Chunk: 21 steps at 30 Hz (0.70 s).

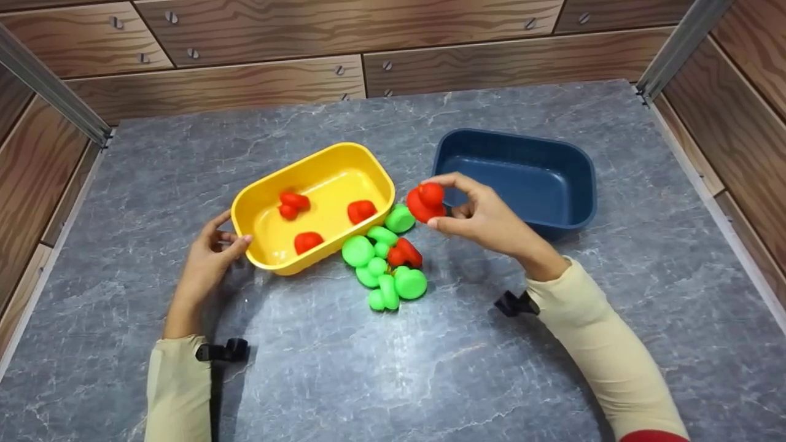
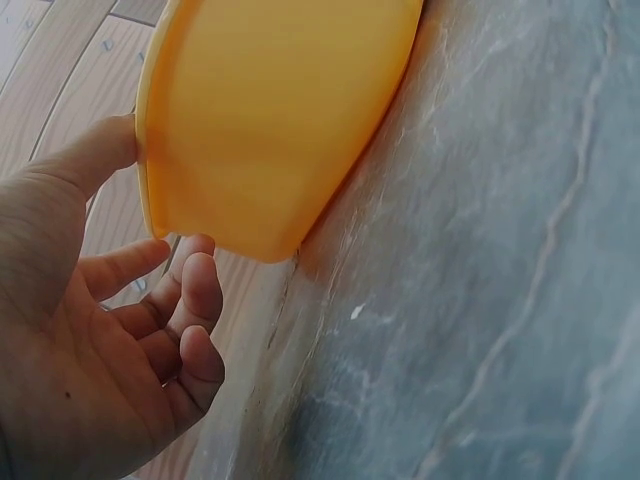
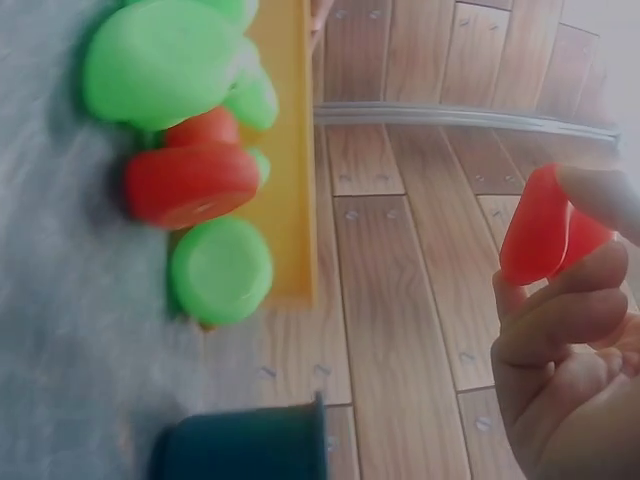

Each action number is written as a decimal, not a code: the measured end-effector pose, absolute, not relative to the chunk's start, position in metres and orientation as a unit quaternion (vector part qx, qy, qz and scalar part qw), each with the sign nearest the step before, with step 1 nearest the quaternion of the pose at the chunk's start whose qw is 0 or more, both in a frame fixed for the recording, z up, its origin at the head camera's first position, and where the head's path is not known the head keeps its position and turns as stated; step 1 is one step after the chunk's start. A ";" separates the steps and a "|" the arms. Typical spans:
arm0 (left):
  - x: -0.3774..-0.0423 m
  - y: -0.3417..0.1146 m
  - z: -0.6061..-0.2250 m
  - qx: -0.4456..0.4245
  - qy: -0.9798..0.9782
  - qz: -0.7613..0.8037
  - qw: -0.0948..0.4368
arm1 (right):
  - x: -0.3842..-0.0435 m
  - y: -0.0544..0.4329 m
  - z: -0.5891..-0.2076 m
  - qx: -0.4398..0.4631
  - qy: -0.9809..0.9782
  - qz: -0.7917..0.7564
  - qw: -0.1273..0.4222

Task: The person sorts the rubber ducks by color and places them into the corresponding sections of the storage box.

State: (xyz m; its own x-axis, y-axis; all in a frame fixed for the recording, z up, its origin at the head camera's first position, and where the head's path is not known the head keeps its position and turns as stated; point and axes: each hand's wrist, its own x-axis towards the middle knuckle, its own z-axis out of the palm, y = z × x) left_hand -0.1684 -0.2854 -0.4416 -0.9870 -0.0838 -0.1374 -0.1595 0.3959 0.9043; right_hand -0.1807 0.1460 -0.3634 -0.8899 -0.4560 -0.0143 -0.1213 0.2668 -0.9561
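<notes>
My right hand [image 1: 488, 215] pinches a red rubber duck [image 1: 426, 202] between thumb and fingers, raised above the table near the blue tub's left side. In the right wrist view the same duck [image 3: 545, 228] shows against the wood-patterned wall. My left hand [image 1: 209, 258] holds the yellow tub [image 1: 295, 269] at its left end, thumb at the rim and fingers by the outer wall. Inside that tub lie three red ducks [image 1: 308, 242]. Just in front of its right end, several green ducks [image 1: 410, 283] are heaped, with one red duck [image 1: 405, 253] among them.
A dark blue tub [image 1: 516, 184] stands to the right of the yellow one, its inside bare where it shows. Wood-patterned walls [image 1: 258, 37] with metal corner rails [image 1: 672, 49] bound the grey marbled table [image 1: 295, 368] at the back and sides.
</notes>
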 end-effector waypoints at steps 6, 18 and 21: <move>-0.168 -0.285 -0.442 -0.074 0.841 0.535 0.033 | -0.179 0.133 -0.360 -0.203 0.760 -0.602 0.133; -0.169 -0.286 -0.442 -0.070 0.847 0.525 0.032 | -0.183 0.105 -0.351 -0.204 0.695 -0.679 0.121; -0.169 -0.286 -0.441 -0.072 0.847 0.526 0.032 | -0.184 0.098 -0.350 -0.200 0.682 -0.692 0.123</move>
